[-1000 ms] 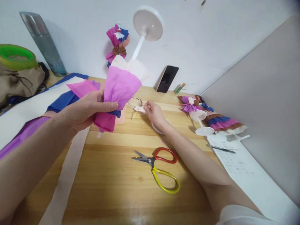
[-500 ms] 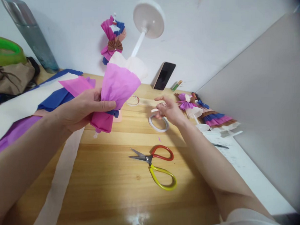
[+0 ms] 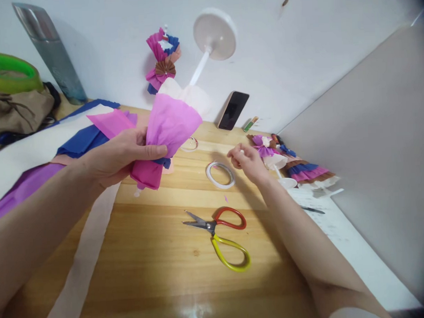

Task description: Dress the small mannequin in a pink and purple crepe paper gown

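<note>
My left hand [image 3: 127, 155] is closed around a crepe-paper doll [image 3: 173, 118] on a white stand, held upside down. Its paper skirt is light purple over white, with a blue band and a magenta part near my thumb. The stand's round base [image 3: 215, 34] points up toward the wall. Curled fingers close my right hand [image 3: 247, 162] above the table; a small whitish bit shows at the fingertips, too small to name. Just left of that hand lies a roll of white tape [image 3: 208, 175]. Scissors [image 3: 210, 226] with red and yellow handles lie spread in front.
Crepe-paper sheets [image 3: 81, 141] and a pale paper strip [image 3: 86, 258] lie left. A bottle [image 3: 55, 58] and a green tape roll [image 3: 36, 82] stand behind them. A phone [image 3: 233, 110] leans on the wall. Paper-dressed dolls [image 3: 304, 169] lie right, beside a side wall.
My right hand has drawn away from the tape roll to the right, its fingers now curled in. The tape roll has shifted slightly left. My left hand keeps its hold on the doll.
</note>
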Motion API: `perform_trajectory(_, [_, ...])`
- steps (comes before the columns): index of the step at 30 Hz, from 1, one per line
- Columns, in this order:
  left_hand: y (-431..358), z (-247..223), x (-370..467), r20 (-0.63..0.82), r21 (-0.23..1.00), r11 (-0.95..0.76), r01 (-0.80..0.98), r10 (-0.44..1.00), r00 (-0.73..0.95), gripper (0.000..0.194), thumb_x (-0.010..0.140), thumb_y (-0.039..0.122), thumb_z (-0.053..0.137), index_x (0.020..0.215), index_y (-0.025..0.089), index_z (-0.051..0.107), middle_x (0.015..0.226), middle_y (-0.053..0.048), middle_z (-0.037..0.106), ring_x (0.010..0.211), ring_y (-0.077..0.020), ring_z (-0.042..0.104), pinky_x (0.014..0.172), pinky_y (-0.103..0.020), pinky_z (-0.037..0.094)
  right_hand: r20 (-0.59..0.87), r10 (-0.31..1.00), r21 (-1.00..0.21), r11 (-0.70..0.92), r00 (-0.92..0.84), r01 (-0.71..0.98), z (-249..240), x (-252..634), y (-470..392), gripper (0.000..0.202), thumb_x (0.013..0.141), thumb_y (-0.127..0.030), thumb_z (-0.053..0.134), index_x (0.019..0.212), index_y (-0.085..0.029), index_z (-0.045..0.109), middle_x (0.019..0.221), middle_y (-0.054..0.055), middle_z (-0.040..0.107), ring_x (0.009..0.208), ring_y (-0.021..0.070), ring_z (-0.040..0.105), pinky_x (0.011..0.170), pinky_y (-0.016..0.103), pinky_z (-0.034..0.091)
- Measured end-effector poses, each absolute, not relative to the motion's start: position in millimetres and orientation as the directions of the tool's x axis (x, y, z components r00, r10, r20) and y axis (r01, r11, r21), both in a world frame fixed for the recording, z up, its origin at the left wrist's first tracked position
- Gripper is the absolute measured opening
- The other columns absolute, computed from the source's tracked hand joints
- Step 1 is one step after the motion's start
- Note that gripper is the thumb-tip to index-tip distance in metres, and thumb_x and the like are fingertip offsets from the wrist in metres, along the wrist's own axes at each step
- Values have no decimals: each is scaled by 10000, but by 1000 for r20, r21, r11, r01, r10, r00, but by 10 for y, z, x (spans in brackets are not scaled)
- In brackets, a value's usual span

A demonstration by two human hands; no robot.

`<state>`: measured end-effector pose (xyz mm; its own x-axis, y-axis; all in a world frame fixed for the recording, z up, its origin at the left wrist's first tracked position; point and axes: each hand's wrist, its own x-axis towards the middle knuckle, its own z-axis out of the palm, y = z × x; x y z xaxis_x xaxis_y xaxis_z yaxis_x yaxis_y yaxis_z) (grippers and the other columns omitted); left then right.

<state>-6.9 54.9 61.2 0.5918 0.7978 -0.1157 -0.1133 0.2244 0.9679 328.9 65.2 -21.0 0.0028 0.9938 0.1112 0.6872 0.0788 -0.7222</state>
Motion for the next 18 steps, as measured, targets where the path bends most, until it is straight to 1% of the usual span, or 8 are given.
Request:
perform_trajectory(1, [555,602,-69,-112,969,218,-113,800,590,287,648,270,826,822,134,644,577,-25,667,369,-130,574,312,-175,471,123,992,-716,89,0,692,-176,3317,656,307,916,-474,328,798,-228,468,823,50,636,550,127,457,557,266,366])
perform_trajectory(2, [561,592,-69,-109,970,214,-111,800,590,277,647,273,827,812,137,651,585,-29,669,368,-126,572,312,-172,467,132,991,-698,95,-2,710,-159,3332,658,303,911,-478,346,795,-227,471,814,46,635,536,122,446,548,263,364])
perform_trajectory(5, [566,576,-66,-107,972,208,-106,799,592,255,652,273,824,807,144,666,622,-39,682,391,-121,586,331,-160,468,127,991,-605,107,-37,789,-212,3298,664,231,799,-433,590,746,-213,540,713,32,608,581,150,494,589,281,388])
perform_trajectory(7, [559,579,-64,-112,972,212,-104,800,590,262,644,275,831,802,143,668,618,-36,675,390,-117,583,337,-157,469,129,989,-538,135,-78,832,-290,3231,682,160,743,-344,672,788,-201,617,764,51,615,676,186,549,674,308,419])
perform_trajectory(10, [547,590,-68,-133,972,221,-79,794,594,275,640,289,833,797,139,665,593,-28,655,357,-115,557,322,-175,466,119,976,-482,216,-180,849,-354,3149,731,164,752,-240,654,912,-207,672,968,81,615,810,202,587,798,322,434])
perform_trajectory(12, [542,596,-71,-135,975,214,-66,798,587,266,649,282,827,805,135,670,621,-35,665,379,-109,567,340,-168,472,96,965,-469,261,-245,844,-332,3139,754,119,748,-201,644,864,-211,667,1018,74,603,828,194,588,825,316,432])
perform_trajectory(15, [540,599,-69,-133,977,206,-60,803,582,256,663,274,819,826,133,680,662,-40,678,435,-100,587,366,-142,465,77,957,-474,282,-280,834,-234,3189,725,50,764,-220,635,810,-211,616,975,59,614,807,191,569,801,316,422])
perform_trajectory(18, [541,600,-52,-111,979,188,-79,817,566,265,640,257,834,818,135,680,667,-30,670,496,-101,603,394,-126,466,54,962,-519,256,-268,815,-136,3258,628,104,770,-277,645,815,-215,575,843,37,630,742,186,550,716,303,414])
